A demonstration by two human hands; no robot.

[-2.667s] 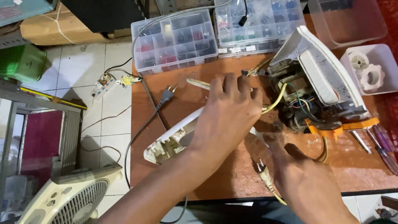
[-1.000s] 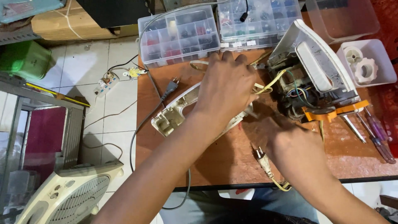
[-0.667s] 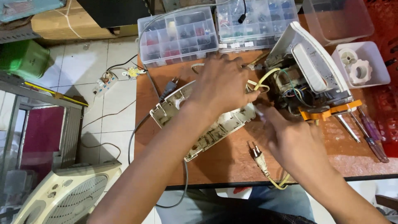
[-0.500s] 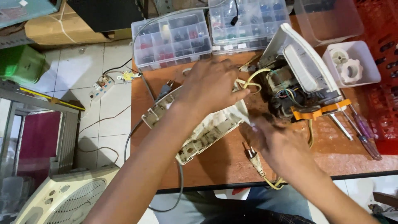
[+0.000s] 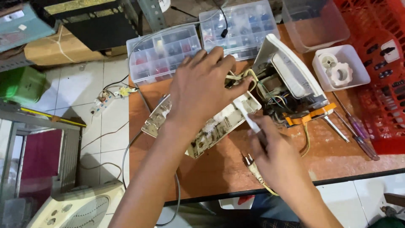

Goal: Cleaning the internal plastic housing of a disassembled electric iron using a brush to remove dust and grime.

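Note:
My left hand (image 5: 206, 86) grips a long cream plastic housing (image 5: 211, 128) lying slantwise on the brown table (image 5: 219, 173), its dusty inside facing up. Yellowish wires (image 5: 249, 76) loop out by my fingertips. My right hand (image 5: 276, 158) holds a thin white stick-like tool (image 5: 249, 118) whose tip touches the housing's right end. Just right of it stands an opened white appliance (image 5: 291, 78) with bare wires and an orange part (image 5: 308, 119). A plug on a yellowish cord (image 5: 249, 162) lies under my right hand.
Two clear compartment boxes (image 5: 162, 52) (image 5: 240, 25) stand at the back, beside a clear tub (image 5: 314, 23). A white tub with white parts (image 5: 354, 59), a red crate (image 5: 386, 84) and screwdrivers (image 5: 358, 133) are at right. On the floor: a fan grille (image 5: 76, 209) and power strip (image 5: 103, 101).
My left hand has turned and swung the cream housing so its inside shows. My right hand has risen from the table's front and brought the white tool to the housing's end.

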